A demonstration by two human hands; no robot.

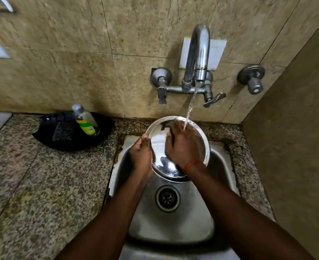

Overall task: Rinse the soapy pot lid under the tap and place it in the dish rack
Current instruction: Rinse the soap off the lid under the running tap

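The round, shiny steel pot lid (177,147) is held tilted over the steel sink (173,212), under water running from the chrome wall tap (198,53). The left hand (142,154) grips its left rim, fingers probably curled behind. The right hand (181,145) lies flat on its face, fingers slightly spread.

Home kitchen, steel sink (220,162), tap (197,57), granite counter (42,184)

Beige marble-look wall tiles (65,76) rise behind a steel sink (173,222) set into a speckled granite desk (42,184); a second tiled wall (295,147) closes in right of the sink.
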